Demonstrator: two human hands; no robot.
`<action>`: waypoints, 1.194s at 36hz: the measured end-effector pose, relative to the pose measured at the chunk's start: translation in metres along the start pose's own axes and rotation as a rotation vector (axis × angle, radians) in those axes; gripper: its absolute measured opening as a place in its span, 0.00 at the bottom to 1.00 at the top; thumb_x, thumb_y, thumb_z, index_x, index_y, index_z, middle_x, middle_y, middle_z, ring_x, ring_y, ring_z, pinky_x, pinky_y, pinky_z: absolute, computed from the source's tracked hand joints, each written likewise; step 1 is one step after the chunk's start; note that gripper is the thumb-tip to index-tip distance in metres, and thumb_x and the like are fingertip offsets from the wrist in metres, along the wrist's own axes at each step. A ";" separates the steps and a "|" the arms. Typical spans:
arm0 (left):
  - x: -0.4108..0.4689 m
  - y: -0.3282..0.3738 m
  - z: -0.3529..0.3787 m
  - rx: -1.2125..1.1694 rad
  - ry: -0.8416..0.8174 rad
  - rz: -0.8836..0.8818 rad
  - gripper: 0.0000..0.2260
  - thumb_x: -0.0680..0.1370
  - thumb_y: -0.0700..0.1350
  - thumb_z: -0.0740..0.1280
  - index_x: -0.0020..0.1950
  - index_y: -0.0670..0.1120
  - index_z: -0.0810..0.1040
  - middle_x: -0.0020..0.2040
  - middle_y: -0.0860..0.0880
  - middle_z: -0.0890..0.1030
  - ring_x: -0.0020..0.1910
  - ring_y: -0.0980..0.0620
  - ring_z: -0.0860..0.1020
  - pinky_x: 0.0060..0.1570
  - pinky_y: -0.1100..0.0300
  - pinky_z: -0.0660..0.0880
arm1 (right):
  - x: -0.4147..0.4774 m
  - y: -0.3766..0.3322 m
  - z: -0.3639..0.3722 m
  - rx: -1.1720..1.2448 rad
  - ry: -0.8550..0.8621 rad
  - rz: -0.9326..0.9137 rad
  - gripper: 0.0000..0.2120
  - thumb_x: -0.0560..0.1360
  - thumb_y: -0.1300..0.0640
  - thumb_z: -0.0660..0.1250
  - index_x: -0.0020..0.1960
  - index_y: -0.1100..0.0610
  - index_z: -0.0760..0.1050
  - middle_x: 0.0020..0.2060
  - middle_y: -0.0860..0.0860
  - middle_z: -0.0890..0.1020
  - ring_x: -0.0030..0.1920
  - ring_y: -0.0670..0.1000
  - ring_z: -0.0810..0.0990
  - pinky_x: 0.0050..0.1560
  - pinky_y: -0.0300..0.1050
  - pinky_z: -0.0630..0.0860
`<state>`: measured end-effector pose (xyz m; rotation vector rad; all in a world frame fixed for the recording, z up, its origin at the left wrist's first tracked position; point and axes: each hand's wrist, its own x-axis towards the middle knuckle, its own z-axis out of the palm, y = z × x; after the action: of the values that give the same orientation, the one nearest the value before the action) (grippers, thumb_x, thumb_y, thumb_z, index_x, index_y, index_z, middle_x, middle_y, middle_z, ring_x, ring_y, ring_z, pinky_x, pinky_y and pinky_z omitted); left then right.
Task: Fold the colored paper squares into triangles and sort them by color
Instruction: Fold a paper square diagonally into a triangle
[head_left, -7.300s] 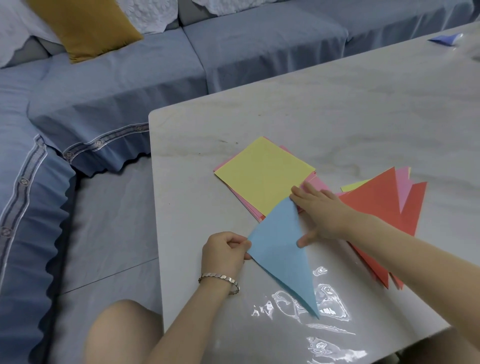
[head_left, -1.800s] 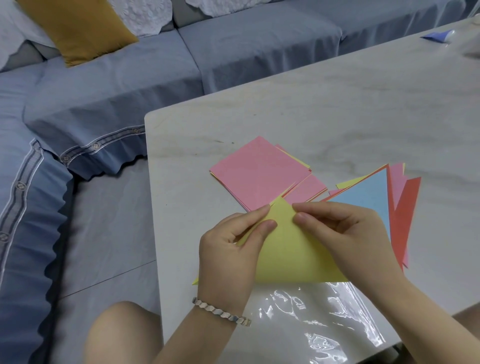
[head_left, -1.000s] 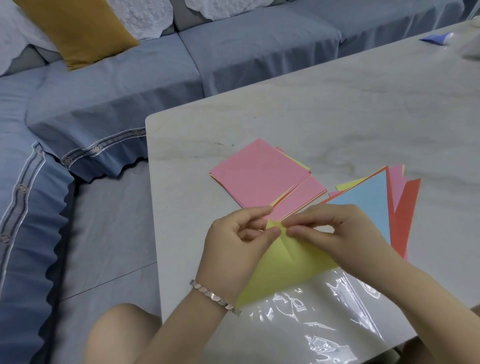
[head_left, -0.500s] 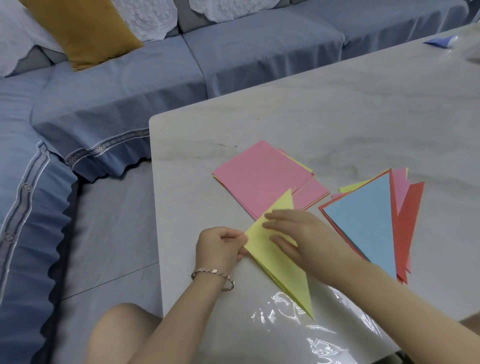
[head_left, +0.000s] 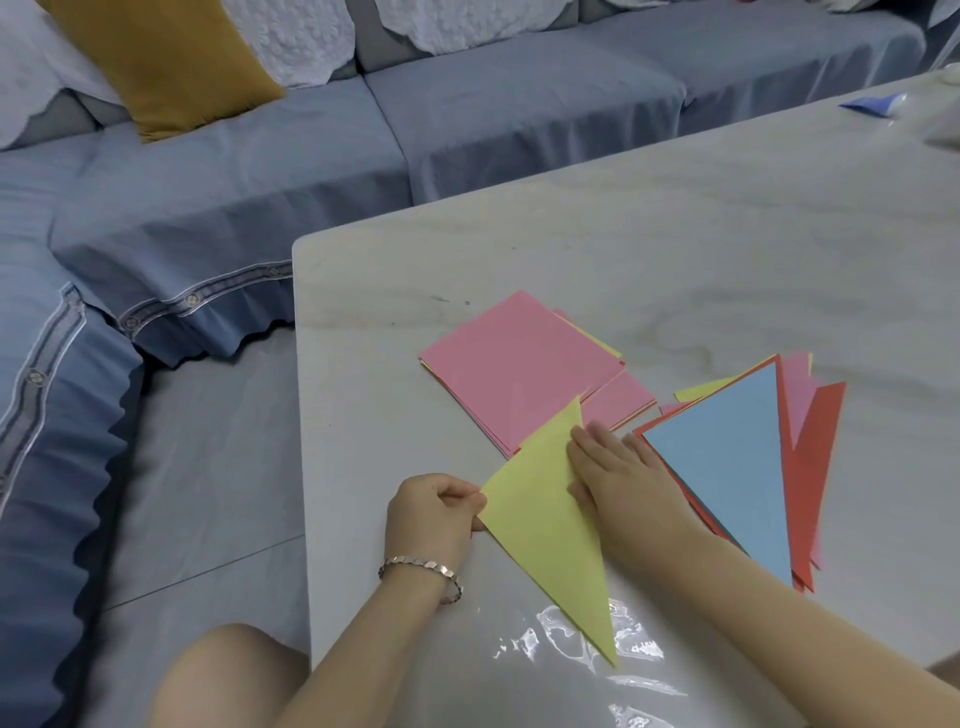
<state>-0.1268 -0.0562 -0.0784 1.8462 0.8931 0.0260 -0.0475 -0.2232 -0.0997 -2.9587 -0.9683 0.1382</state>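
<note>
Paper in hand was the yellow triangle (head_left: 545, 519), lying flat on the bench (head_left: 675, 234) in the lower middle of the frame, its upper tip overlapping the near corner of the pink stack of squares (head_left: 514, 371). Its long edge ran from that tip down to a sharp point near the bottom of the frame, leaning slightly rightward, and the short corner jutted toward frame left. The left hand (head_left: 434, 512) pinched that left corner between thumb and curled fingers. The right hand (head_left: 618, 483) lay flat with straight fingers pressing down on the upper part of the long edge, which was probably the crease, so the step looked like firming the fold. The pile of folded triangles (head_left: 727, 457), with a blue one on top of red, pink and a sliver of yellow, sat just beside the right hand toward frame right, lying roughly parallel to the yellow piece. The move to that pile would therefore go rightward, and the right hand was the nearer one to carry it; the left hand would first need to let go of its corner
</note>
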 end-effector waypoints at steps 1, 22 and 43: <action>0.000 0.000 0.000 -0.001 0.000 0.000 0.10 0.71 0.35 0.70 0.32 0.47 0.79 0.26 0.51 0.80 0.28 0.55 0.80 0.44 0.55 0.79 | 0.007 0.000 -0.002 0.008 -0.046 -0.016 0.24 0.80 0.52 0.47 0.68 0.62 0.70 0.69 0.55 0.70 0.71 0.55 0.65 0.68 0.53 0.63; -0.001 -0.002 0.001 -0.019 0.018 -0.004 0.10 0.71 0.35 0.70 0.31 0.47 0.79 0.29 0.50 0.81 0.27 0.56 0.80 0.43 0.56 0.80 | 0.018 0.029 -0.027 0.105 -0.357 -0.080 0.44 0.70 0.39 0.67 0.76 0.53 0.48 0.76 0.46 0.45 0.75 0.50 0.40 0.73 0.49 0.45; 0.000 -0.005 0.002 -0.014 0.026 0.006 0.09 0.71 0.36 0.70 0.33 0.47 0.79 0.28 0.49 0.81 0.32 0.51 0.80 0.43 0.56 0.79 | -0.052 -0.005 -0.027 0.007 -0.473 -0.139 0.59 0.64 0.34 0.69 0.75 0.61 0.34 0.75 0.53 0.35 0.74 0.53 0.32 0.72 0.50 0.36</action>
<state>-0.1287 -0.0563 -0.0835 1.8393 0.9028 0.0603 -0.0901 -0.2495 -0.0686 -2.8932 -1.2021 0.8644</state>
